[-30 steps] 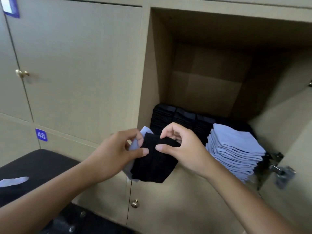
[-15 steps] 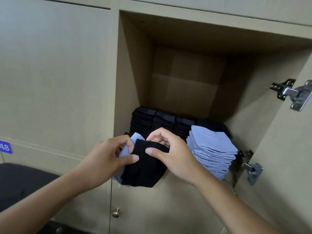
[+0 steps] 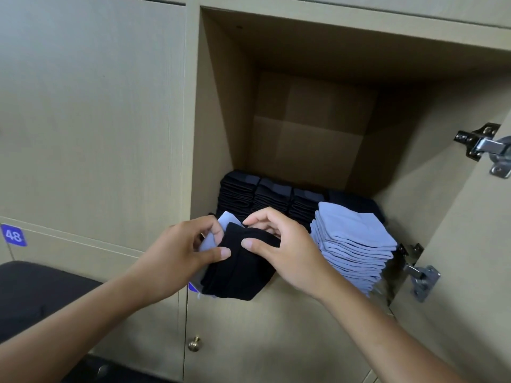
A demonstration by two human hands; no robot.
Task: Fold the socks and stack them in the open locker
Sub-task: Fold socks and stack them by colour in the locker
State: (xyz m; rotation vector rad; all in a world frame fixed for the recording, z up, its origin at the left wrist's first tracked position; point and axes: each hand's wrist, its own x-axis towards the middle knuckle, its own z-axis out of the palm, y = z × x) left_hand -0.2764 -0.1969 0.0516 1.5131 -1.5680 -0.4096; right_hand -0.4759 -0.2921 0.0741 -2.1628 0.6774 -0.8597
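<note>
- A wall of pale wood-grain lockers fills the view; one open locker [image 3: 221,134] stands with its door [image 3: 470,244] swung out to the right, two metal hinges, an upper hinge [image 3: 489,150] and a lower hinge [image 3: 421,277], showing on it.
- A flattened piece of cardboard [image 3: 312,128] leans against the locker's back wall.
- On the locker floor, at the back, three rows of black folded socks [image 3: 272,197] are plainly countable, with a darker fourth pile behind the blue one, hard to make out.
- One stack of light blue socks [image 3: 356,244] sits front right, touching the black rows.
- Both hands hold one folded black sock [image 3: 237,275] with a light blue sock [image 3: 210,239] behind it, at the locker's front edge, left of the blue stack.
- The left hand [image 3: 171,258] pinches the socks between thumb and curled fingers.
- The right hand [image 3: 287,252] pinches the black sock's top, thumb in front, fingers curled over.
- A blue tag [image 3: 13,235] reading 48 marks a closed door at left; one brass knob [image 3: 194,343] sits below; a black seat [image 3: 36,288] at lower left.
</note>
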